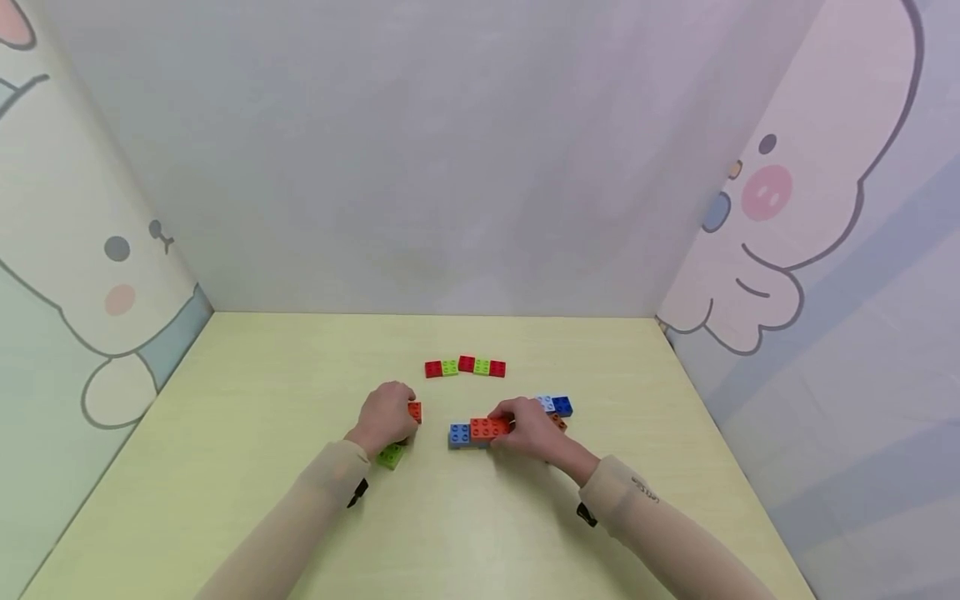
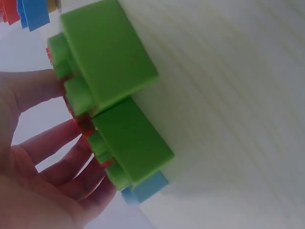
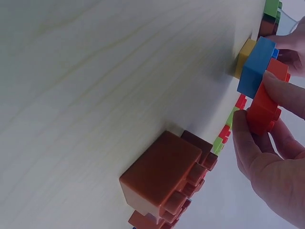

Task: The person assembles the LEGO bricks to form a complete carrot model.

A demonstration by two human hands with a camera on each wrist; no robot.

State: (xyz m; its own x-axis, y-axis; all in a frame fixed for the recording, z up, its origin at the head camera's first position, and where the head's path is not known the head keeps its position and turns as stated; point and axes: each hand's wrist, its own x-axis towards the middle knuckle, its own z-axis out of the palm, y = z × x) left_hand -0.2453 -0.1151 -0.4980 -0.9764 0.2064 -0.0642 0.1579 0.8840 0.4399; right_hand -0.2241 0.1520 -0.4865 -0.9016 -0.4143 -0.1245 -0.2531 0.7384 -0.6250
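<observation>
My right hand [image 1: 531,429] pinches a red brick [image 3: 264,102] between thumb and fingers. That brick overlaps the top of a blue brick [image 3: 256,67], and a yellow brick [image 3: 244,58] shows below the blue one. In the head view the blue brick [image 1: 459,435] sticks out to the left of the red brick [image 1: 483,428]. My left hand [image 1: 386,414] bends its thumb and fingers round a red brick [image 1: 415,412], mostly hidden by the hand. Close by it, two green bricks [image 2: 109,52] fill the left wrist view, with a light blue brick [image 2: 150,186] behind.
Brown bricks [image 3: 162,169] stand beside my right hand. Behind it lie a light blue brick [image 1: 545,404] and a dark blue brick [image 1: 562,406]. Farther back is a row of red and lime bricks [image 1: 482,367]. A pale wall [image 1: 420,167] borders the table [image 1: 300,358].
</observation>
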